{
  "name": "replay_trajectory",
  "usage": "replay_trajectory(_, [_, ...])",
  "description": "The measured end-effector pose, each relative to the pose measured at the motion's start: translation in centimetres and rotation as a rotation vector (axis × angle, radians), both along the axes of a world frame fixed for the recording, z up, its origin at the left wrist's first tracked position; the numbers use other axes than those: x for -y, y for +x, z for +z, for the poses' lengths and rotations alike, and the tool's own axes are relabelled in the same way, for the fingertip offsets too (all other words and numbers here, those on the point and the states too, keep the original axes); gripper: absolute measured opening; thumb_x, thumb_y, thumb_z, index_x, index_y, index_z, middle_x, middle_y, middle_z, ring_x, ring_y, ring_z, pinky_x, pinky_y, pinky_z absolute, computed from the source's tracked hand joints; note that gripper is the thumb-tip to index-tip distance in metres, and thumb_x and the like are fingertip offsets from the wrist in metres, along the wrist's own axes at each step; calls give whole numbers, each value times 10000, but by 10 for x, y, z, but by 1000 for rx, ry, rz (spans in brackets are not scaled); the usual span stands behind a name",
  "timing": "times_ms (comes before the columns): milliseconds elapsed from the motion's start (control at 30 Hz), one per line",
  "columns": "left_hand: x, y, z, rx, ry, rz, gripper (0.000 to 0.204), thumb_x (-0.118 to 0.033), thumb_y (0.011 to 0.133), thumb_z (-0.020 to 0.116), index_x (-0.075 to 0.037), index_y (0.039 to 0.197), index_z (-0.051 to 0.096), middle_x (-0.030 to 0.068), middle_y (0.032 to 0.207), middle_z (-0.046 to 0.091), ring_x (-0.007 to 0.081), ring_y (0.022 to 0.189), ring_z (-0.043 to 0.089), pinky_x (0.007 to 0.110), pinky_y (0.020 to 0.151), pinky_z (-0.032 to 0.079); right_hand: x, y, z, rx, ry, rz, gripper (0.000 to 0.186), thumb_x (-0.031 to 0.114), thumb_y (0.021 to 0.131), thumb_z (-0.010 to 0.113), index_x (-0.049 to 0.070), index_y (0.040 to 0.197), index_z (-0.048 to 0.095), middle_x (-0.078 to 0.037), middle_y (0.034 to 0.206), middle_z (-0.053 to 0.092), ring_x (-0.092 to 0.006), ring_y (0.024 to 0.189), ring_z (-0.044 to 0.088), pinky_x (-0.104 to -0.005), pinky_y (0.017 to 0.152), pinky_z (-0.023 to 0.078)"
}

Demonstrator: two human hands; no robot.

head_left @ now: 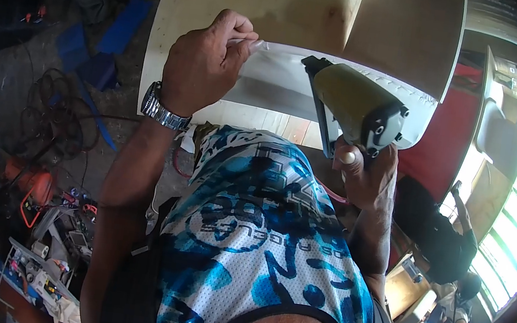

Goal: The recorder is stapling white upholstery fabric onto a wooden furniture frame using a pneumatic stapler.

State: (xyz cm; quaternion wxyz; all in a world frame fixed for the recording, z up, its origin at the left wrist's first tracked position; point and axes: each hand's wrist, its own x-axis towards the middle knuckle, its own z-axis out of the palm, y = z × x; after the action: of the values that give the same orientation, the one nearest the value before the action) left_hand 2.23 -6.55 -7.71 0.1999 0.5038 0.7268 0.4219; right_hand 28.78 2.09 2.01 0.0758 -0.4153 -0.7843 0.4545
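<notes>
My left hand (pixel 202 66), with a metal watch on the wrist, pinches the far edge of a white sheet of cover material (pixel 277 66) between thumb and fingers. The sheet lies over a long pale board on the workbench. In my right hand (pixel 367 176) is a staple gun (pixel 351 102) with an olive body and a dark end cap. Its nose points at the sheet's far edge, to the right of my left hand. A row of small staple-like marks runs along that edge right of the tool. Part of my right hand's grip is hidden under the gun.
A flat pale panel (pixel 405 37) rests at the back right of the plywood bench top (pixel 253 4). Hoses (pixel 56 109) coil on the floor at left, near blue scraps and a cluttered box (pixel 41 276). Another person (pixel 451 239) is at right by bright windows.
</notes>
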Motion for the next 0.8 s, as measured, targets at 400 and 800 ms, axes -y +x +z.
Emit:
replay_trajectory(400, [-15,15,-8,-185,31,33,242,-299,982,570,-76,1073,593,124,934,736,312,834,719,399,702,563,0,-3,-3,-2,-51,19,727,687,847,656,-39,879,659,-93,628,615,-218,554,598,-345,526,488])
replay_trajectory(800, [-29,37,-15,-199,119,110,252,-262,959,622,-58,1106,621,171,1024,708,320,921,704,411,762,571,-2,1,-17,45,-37,30,706,655,864,660,-49,918,651,-136,685,638,-242,633,637,-385,584,514])
